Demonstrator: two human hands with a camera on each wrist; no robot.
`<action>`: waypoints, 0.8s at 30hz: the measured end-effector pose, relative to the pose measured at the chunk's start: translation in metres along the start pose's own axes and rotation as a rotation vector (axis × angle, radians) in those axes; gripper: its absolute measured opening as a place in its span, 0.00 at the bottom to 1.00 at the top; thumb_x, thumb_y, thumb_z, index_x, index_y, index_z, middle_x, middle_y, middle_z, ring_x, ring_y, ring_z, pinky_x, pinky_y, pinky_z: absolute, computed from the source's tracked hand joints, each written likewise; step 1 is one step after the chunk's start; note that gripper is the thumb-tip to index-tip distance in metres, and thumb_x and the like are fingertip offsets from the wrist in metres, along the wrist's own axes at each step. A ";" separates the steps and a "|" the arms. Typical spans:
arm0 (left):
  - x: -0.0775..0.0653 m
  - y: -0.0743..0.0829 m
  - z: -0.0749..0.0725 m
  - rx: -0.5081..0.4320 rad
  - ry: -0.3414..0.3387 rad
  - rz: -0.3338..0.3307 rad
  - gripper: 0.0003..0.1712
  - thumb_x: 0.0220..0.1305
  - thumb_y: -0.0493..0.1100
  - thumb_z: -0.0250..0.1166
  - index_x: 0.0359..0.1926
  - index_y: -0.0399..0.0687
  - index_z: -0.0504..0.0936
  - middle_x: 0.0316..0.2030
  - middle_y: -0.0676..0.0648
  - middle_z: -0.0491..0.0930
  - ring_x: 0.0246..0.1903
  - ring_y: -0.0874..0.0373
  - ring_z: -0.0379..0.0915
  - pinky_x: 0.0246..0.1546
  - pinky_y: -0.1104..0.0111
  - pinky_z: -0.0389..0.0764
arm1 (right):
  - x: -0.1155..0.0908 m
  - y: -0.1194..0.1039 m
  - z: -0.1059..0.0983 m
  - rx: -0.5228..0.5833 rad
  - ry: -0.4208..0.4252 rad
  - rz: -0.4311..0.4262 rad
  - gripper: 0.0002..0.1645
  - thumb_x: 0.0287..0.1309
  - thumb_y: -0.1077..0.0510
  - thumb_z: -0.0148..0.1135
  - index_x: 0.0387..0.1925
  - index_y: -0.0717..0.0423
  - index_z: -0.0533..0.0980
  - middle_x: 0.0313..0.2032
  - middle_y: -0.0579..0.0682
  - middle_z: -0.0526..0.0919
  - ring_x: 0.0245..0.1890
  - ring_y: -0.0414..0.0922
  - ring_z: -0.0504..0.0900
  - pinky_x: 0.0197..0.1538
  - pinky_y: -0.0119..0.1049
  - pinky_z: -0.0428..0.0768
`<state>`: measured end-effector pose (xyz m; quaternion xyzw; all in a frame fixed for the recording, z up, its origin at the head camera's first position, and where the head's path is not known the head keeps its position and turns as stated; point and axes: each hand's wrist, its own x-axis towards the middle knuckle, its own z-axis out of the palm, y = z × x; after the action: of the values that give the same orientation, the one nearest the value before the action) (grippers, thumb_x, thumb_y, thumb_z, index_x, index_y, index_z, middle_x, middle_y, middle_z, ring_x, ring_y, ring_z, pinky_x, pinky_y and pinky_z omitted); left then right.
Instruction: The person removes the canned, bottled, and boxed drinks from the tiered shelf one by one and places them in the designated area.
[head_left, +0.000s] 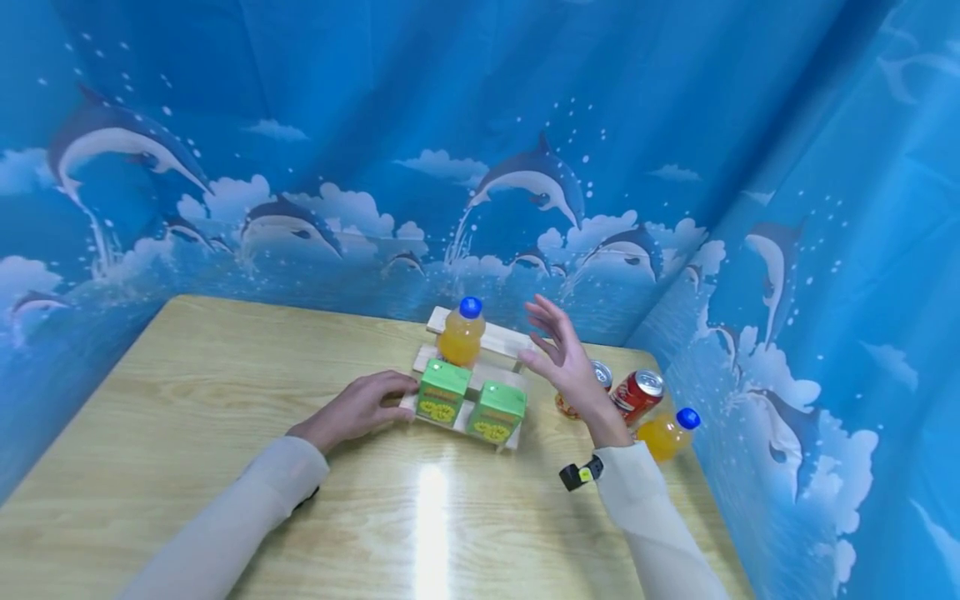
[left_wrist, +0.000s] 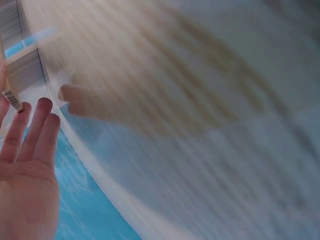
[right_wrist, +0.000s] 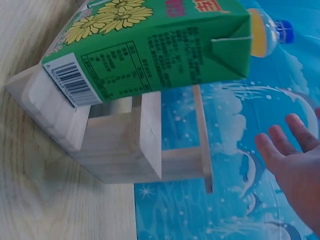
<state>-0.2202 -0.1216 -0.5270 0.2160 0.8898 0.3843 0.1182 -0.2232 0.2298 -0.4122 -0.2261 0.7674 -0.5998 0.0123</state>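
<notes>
- Your left hand (head_left: pixel 363 408): fingers nearly straight, tips against the wooden rack (head_left: pixel 501 337) at its left end.
- Your right hand (head_left: pixel 572 371): fingers extended, empty, raised near the rack's right end.
- Front step: two green cartons (head_left: pixel 442 390); juice bottle (head_left: pixel 461 337) behind.
- Step, apparently: stocking and steadying the rack. Next likely calls for grasping the red cans (head_left: pixel 636 398), right.

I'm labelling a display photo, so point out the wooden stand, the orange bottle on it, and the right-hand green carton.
Wooden stand (head_left: pixel 502 338): head view, bare top slat.
Orange bottle (head_left: pixel 461 339): head view, middle of its body.
Right-hand green carton (head_left: pixel 495 414): head view, front face.
</notes>
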 end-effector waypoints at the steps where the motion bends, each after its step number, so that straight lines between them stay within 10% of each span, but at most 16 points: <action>1: 0.000 0.000 0.000 0.001 0.001 0.000 0.37 0.69 0.57 0.75 0.73 0.50 0.80 0.73 0.46 0.78 0.76 0.43 0.71 0.79 0.43 0.72 | 0.003 0.001 0.002 0.001 -0.012 0.004 0.49 0.77 0.61 0.63 0.88 0.41 0.50 0.85 0.52 0.58 0.86 0.58 0.56 0.87 0.57 0.61; 24: -0.002 -0.001 0.000 -0.021 0.005 0.043 0.35 0.70 0.57 0.75 0.73 0.50 0.81 0.72 0.47 0.80 0.74 0.45 0.74 0.77 0.46 0.76 | 0.047 0.021 0.035 0.019 -0.253 0.102 0.57 0.71 0.45 0.74 0.88 0.27 0.49 0.82 0.51 0.66 0.82 0.56 0.66 0.84 0.62 0.65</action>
<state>-0.2187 -0.1235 -0.5273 0.2328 0.8812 0.3966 0.1097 -0.2624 0.1849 -0.4295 -0.2607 0.7646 -0.5721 0.1417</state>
